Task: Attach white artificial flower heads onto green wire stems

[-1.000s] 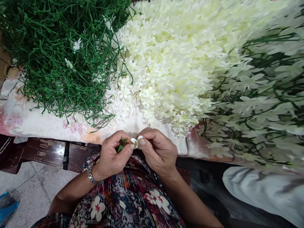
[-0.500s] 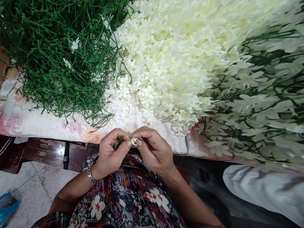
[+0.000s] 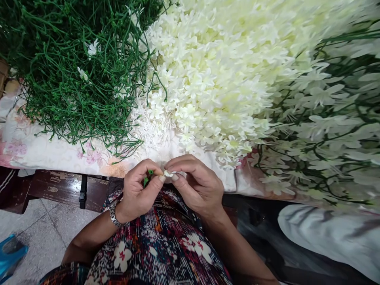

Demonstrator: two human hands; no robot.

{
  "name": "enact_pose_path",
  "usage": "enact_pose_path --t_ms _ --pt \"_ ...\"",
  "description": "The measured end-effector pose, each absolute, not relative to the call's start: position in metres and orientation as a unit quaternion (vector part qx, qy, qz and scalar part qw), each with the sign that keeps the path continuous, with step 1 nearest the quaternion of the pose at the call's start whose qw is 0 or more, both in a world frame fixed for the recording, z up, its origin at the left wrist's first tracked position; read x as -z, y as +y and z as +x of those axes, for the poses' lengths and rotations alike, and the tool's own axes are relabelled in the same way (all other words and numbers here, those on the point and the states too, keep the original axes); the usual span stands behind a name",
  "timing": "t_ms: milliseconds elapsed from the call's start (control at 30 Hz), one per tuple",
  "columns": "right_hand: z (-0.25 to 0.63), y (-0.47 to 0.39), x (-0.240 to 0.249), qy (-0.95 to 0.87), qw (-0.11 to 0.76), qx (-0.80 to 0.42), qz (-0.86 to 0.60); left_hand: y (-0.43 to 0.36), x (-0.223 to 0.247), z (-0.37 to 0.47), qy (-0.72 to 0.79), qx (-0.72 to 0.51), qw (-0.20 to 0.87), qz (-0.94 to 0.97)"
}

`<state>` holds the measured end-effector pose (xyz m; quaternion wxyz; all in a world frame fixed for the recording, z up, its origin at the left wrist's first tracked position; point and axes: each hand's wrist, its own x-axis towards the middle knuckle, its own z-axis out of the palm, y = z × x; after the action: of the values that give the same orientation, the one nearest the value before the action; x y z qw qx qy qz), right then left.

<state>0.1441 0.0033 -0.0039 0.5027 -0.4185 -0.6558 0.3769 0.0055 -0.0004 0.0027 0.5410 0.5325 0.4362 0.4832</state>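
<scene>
At the table's near edge, my left hand (image 3: 139, 194) is closed in a pinch with a green plastic stem (image 3: 145, 181) in it; two green tips show inside the curled finger. My right hand (image 3: 198, 186) pinches a small white artificial flower (image 3: 169, 173) between thumb and forefinger. The flower lies right at the left thumb tip, so the fingertips nearly meet. Where stem and flower join is hidden by the fingers. Beyond my hands lie a heap of green stems (image 3: 80, 79) and a large pile of white blossoms (image 3: 213, 87).
Thin white pieces (image 3: 154, 132) are scattered between the two heaps on a floral cloth (image 3: 59, 158). White flowers on green stems (image 3: 326, 130) are piled at right. A white-clothed part of a person (image 3: 323, 233) is at lower right. A blue object (image 3: 12, 255) is at lower left.
My right hand has shifted slightly right and its fingers have straightened a little on the flower, which shows more between the hands. The left hand stays nearly still.
</scene>
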Motion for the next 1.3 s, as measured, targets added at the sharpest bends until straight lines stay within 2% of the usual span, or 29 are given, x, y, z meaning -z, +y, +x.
enact_pose_path --t_ms 300,567,733,967,1300 --pt "0.148 0.006 0.004 -0.680 0.502 -0.361 -0.395 0.001 -0.007 0.003 0.442 -0.454 0.448 0.631" --pt "0.150 0.004 0.007 -0.669 0.481 -0.399 -0.403 0.002 -0.006 0.002 0.436 -0.467 0.448 0.626" --pt "0.151 0.005 0.005 -0.708 0.459 -0.373 -0.385 0.003 -0.009 0.000 0.416 -0.457 0.447 0.647" --pt "0.152 0.000 0.005 -0.649 0.445 -0.474 -0.395 0.000 -0.009 0.000 0.396 -0.460 0.445 0.659" --pt "0.145 -0.008 0.012 -0.584 0.491 -0.480 -0.432 -0.002 -0.009 -0.002 0.423 -0.470 0.476 0.611"
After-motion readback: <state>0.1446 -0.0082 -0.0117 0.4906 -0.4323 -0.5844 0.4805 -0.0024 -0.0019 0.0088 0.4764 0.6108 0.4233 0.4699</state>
